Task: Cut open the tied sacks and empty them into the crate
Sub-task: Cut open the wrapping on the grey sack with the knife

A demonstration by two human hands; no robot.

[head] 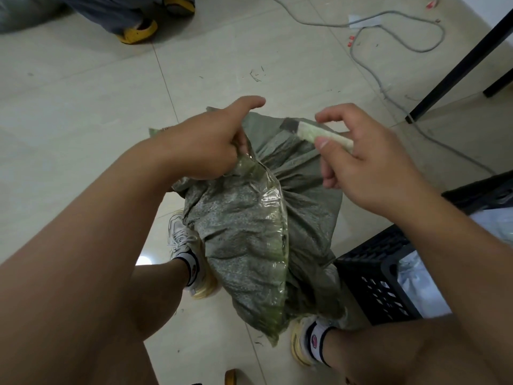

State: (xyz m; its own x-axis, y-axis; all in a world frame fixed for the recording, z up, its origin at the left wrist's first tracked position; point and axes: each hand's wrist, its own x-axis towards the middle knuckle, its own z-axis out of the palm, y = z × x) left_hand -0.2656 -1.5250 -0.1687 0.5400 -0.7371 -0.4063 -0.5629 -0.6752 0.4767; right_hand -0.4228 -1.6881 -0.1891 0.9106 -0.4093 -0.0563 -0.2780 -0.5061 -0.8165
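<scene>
Green woven cloth fills the middle of the head view: the sack (pixel 258 218) stands on the tiled floor (pixel 83 93) between our two shoes, its neck gathered and bunched at the top. A strip of clear tape (pixel 273 207) runs down its front, shiny over the weave.

Our left hand (pixel 205 143) is closed on the bunched neck, fingers curled tight into the cloth, with the index finger stretched out straight above it. Our right hand (pixel 361 159) pinches a small cutter (pixel 319 133) between thumb and fingertips; the pale handle lies across the fingers and the dark blade end points left, over the top of the sack just beside the gathered neck. Whether the blade touches the cloth we cannot tell, since that part is blurred.

At the lower right sits the black crate (pixel 380 284), its slotted wall touching the side of the sack, with pale plastic bags (pixel 424 284) inside it.

Farther off, a grey cable (pixel 399 37) loops over the floor at the upper right, beside a black table leg (pixel 455 65). At the top left, another person's yellow shoe (pixel 138 31) shows under grey trousers.
</scene>
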